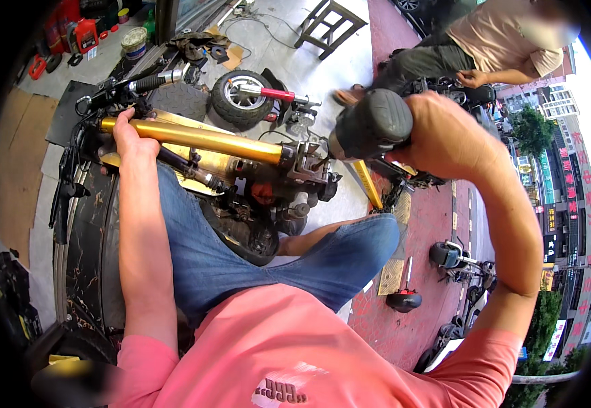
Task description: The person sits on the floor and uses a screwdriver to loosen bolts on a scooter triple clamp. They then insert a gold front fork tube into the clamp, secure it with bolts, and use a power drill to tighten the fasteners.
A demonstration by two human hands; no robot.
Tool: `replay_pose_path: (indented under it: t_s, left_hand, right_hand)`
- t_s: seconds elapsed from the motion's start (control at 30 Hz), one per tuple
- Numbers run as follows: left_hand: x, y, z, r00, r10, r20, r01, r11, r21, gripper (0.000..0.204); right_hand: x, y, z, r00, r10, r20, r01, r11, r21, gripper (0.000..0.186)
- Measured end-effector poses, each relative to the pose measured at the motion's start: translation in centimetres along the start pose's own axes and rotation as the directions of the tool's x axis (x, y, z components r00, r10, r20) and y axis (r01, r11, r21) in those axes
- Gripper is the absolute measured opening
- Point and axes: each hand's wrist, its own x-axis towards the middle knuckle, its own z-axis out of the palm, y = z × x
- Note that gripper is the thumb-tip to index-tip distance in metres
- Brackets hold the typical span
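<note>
My left hand [134, 139] is closed round the left end of a gold tube [207, 141], which looks like an electric scooter's stem. The tube lies across above my lap, and its right end meets a metal folding joint [307, 163]. My right hand [438, 132] grips a dark grey cordless power driver [372, 124]. The driver's nose points down at the joint; whether its bit sits in a screw I cannot make out. Black handlebar parts and cables [81, 139] hang by my left hand. A yellow deck [200, 170] shows under the tube.
A small wheel with a red shock absorber [241, 98] lies beyond the tube. Further off stand a wooden stool [329, 27], a white tub [133, 42] and red bottles [83, 35]. A seated person [486, 41] is at the far right. Scooters [455, 257] stand on red paving.
</note>
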Motion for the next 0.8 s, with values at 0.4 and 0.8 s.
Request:
replay_pose_path:
  t_s: [0.4,0.8]
  left_hand:
    - [-1.5,-0.1,0.6,0.999,0.023,-0.048,-0.021,0.999,0.031,0.027]
    - [-1.9,-0.4,0.8,0.998,0.019,-0.064,-0.016,0.999,0.049,0.041]
  right_hand:
    - [1.5,0.4,-0.6,0.973,0.032,0.227,-0.067,0.986,0.152,0.051]
    - [0.7,2.5,0.9,0.994,-0.106,0.015,0.104,0.989,0.104,0.033]
